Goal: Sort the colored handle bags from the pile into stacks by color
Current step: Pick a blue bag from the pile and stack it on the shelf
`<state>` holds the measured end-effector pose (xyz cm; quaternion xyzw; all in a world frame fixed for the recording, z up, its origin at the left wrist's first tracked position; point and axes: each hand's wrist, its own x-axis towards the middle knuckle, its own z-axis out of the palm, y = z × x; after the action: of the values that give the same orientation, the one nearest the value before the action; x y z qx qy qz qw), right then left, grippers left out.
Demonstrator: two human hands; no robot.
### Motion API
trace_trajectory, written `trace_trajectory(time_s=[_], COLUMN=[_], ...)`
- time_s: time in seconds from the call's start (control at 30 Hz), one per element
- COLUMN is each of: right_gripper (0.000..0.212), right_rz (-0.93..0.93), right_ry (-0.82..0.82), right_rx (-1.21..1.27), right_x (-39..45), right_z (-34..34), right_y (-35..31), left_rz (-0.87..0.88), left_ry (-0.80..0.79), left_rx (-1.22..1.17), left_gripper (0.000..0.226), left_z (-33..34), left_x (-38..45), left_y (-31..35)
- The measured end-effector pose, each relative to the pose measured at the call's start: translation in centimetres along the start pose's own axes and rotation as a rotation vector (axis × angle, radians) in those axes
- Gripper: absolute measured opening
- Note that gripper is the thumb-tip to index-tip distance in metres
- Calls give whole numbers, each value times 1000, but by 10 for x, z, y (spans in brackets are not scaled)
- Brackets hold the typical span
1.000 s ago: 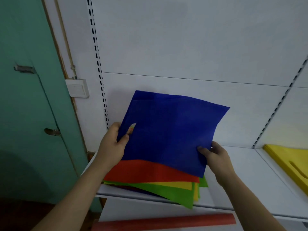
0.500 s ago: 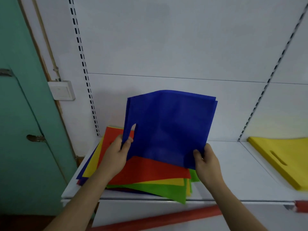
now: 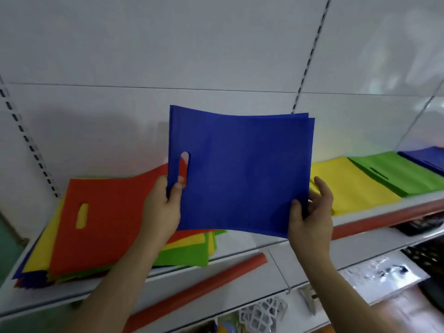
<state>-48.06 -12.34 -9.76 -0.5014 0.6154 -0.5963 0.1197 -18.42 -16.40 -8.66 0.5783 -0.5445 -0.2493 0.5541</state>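
**Carrying a blue bag from the mixed pile toward the sorted stacks**

Running across the view is the white shelf [image 3: 240, 258], serving as the work surface: unsorted stock is sitting at its left end and sorted stock at its right, so each bag is travelling left to right. The mixed pile [image 3: 72, 248] is lying fanned and uneven, with a red bag [image 3: 108, 217] on top and yellow, green and blue edges showing beneath. To the right, a yellow stack [image 3: 355, 188], a green stack [image 3: 398, 171] and a blue stack [image 3: 427, 159] are lying side by side, the blue one farthest away and partly cut off by the frame.

The blue bag [image 3: 240, 174] is being held up in the air between pile and stacks, nearly upright and facing the camera. In my judgement it is being kept flat and taut so it lands squarely on the blue stack.

The left hand [image 3: 163, 207] is pinching the bag's handle edge, thumb in front just below the cut-out, fingers hidden behind. The right hand [image 3: 310, 212] is gripping the lower right corner, thumb pressing the front face, fingers spreading loosely behind the edge. Both forearms are reaching up from below.
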Motion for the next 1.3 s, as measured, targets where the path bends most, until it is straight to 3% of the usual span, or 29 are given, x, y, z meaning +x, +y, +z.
trace_trajectory(time_s=[0.2, 0.47, 0.63, 0.73, 1.0, 1.3], right_gripper=[32, 41, 40, 40, 42, 57], right_rz=[-88, 7, 52, 109, 236, 327], right_ry=[142, 168, 177, 218, 280, 301], right_rx=[-179, -295, -341, -349, -425, -625], right_x=[16, 41, 59, 66, 92, 184], right_z=[-89, -238, -322, -368, -451, -529], right_y=[49, 122, 160, 187, 257, 321], left_rz=[59, 50, 74, 117, 262, 356], left_ry=[-100, -297, -295, -330, -429, -562], left_rx=[-37, -47, -65, -54, -52, -11], left_gripper=[13, 26, 21, 29, 57, 50], left_z=[88, 238, 329, 383, 511, 676], left_x=[-26, -89, -124, -141, -165, -151], left_y=[47, 105, 135, 146, 171, 200])
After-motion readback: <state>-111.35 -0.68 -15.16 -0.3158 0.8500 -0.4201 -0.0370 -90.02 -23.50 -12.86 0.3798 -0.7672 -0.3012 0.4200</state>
